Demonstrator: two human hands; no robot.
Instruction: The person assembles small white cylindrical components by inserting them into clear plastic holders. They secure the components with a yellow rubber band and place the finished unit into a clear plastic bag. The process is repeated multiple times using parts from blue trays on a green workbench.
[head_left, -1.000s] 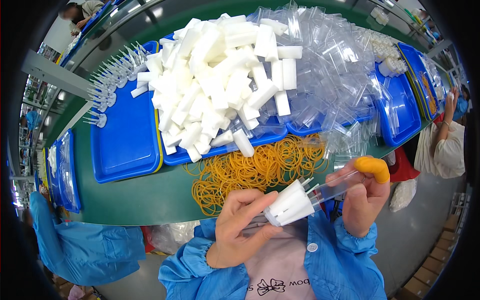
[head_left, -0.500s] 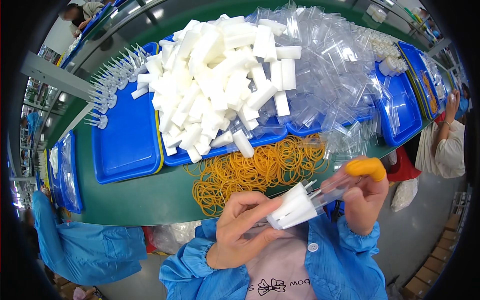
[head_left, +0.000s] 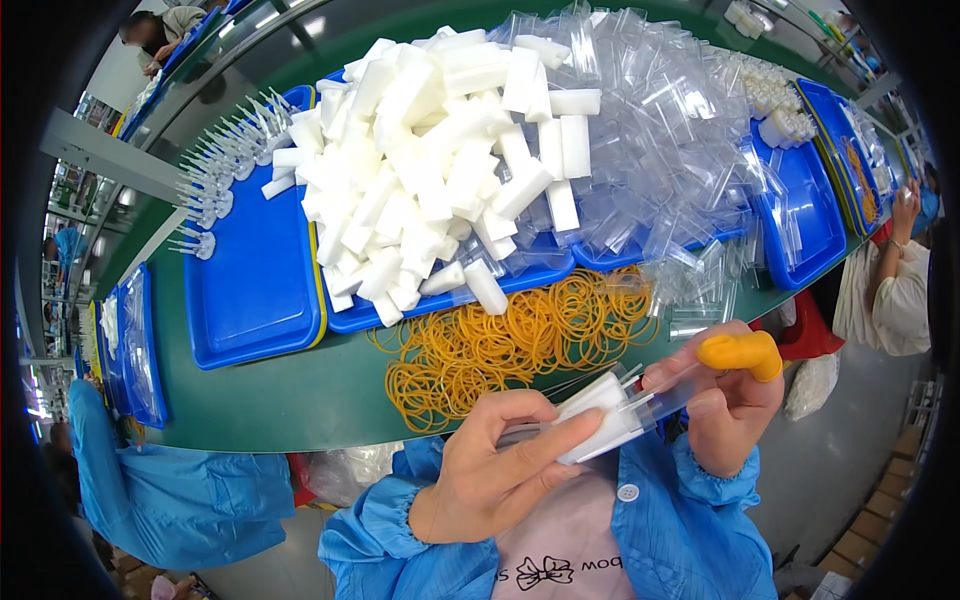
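Observation:
Just in front of my body, my left hand (head_left: pixel 500 468) grips a white foam piece (head_left: pixel 612 428) with thin white sticks along it, thumb and fingers pressing from both sides. A clear plastic piece (head_left: pixel 672 393) meets the stick ends on the right. My right hand (head_left: pixel 735 405) pinches that clear piece between thumb and fingers; a yellow-orange finger cot (head_left: pixel 738 352) covers one fingertip. Whether the clear piece wraps around the foam or only lies against it, I cannot tell. Just beyond my hands lies a heap of yellow rubber bands (head_left: pixel 500 350).
White foam blocks (head_left: pixel 410 160) and clear plastic sleeves (head_left: pixel 650 130) are heaped on blue trays. At left, a blue tray (head_left: pixel 255 310) carries several thin-tipped pieces (head_left: pixel 205 195) along its edge. Another blue tray (head_left: pixel 805 215) stands at right. Other people sit at both sides.
The foam piece and sticks have moved slightly right with my left hand, whose fingers now reach further across the foam. My right hand has shifted slightly right and down.

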